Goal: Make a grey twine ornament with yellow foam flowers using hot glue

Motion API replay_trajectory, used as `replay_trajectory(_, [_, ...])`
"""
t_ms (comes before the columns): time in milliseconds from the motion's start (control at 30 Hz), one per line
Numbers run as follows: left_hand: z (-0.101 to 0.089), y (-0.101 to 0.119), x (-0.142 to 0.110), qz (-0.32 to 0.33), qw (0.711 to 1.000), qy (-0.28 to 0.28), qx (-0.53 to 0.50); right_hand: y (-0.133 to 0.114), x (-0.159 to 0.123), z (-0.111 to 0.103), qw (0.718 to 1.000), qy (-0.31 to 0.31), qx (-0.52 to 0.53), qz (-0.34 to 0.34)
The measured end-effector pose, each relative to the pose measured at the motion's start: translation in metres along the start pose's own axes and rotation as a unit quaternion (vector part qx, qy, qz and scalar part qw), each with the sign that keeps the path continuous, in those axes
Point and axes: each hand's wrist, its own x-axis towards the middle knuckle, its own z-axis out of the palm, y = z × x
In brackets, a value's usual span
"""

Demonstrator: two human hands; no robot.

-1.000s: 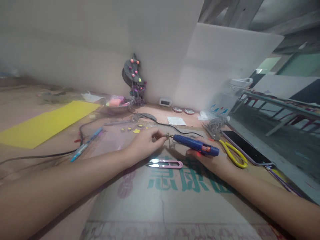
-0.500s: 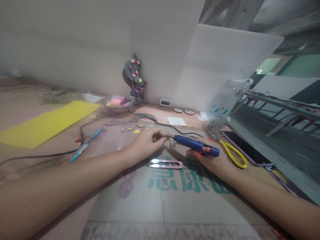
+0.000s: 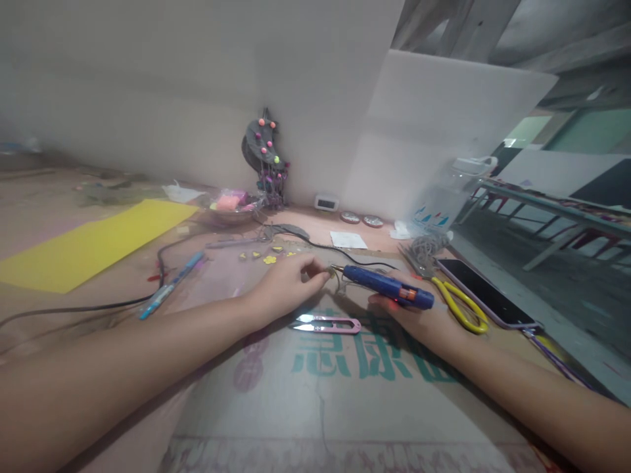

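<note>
My right hand [image 3: 417, 320] grips a blue hot glue gun [image 3: 387, 285], its metal nozzle pointing left. My left hand [image 3: 286, 284] rests on the cardboard sheet [image 3: 315, 387] with its fingertips pinched on a small grey piece right at the nozzle tip; what that piece is I cannot make out. Pink thread snips [image 3: 325, 323] lie on the cardboard just in front of both hands. Small yellow cut-out shapes [image 3: 269, 259] lie just behind my left hand.
Yellow-handled scissors [image 3: 461, 306] and a phone [image 3: 486, 299] lie to the right. A blue pen [image 3: 170, 284], a black cable [image 3: 98, 303] and a yellow sheet [image 3: 93, 243] are to the left. A grey beaded ornament [image 3: 263, 154] and a clear dish [image 3: 231, 205] stand by the wall.
Hardly anything differs; the glue gun and both hands have stayed in place, with the nozzle a touch further right.
</note>
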Motion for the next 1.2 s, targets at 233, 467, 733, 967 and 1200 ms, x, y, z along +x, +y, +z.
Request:
replay_trajectory(233, [-0.0005, 0.0014, 0.0002, -0.001, 1.0, -0.002, 0.0, 0.0, -0.0002, -0.0023, 1.0, -0.01, -0.011, 0.001])
replay_trajectory(467, [-0.0012, 0.0027, 0.0002, 0.009, 1.0, 0.0, -0.003, 0.0039, -0.0006, -0.0002, 1.0, 0.003, -0.007, -0.008])
replay_trajectory(733, [-0.001, 0.0011, 0.0003, 0.008, 1.0, 0.003, -0.019, 0.0016, -0.0003, -0.0017, 1.0, -0.005, -0.017, -0.003])
replay_trajectory(967, [-0.0023, 0.001, -0.0007, -0.009, 1.0, 0.005, -0.028, 0.0026, -0.0006, -0.001, 1.0, 0.002, -0.005, -0.004])
replay_trajectory(1200, [-0.0025, 0.0015, -0.0008, -0.013, 0.999, 0.008, -0.03, -0.0002, 0.0, -0.0026, 1.0, -0.003, -0.012, -0.005])
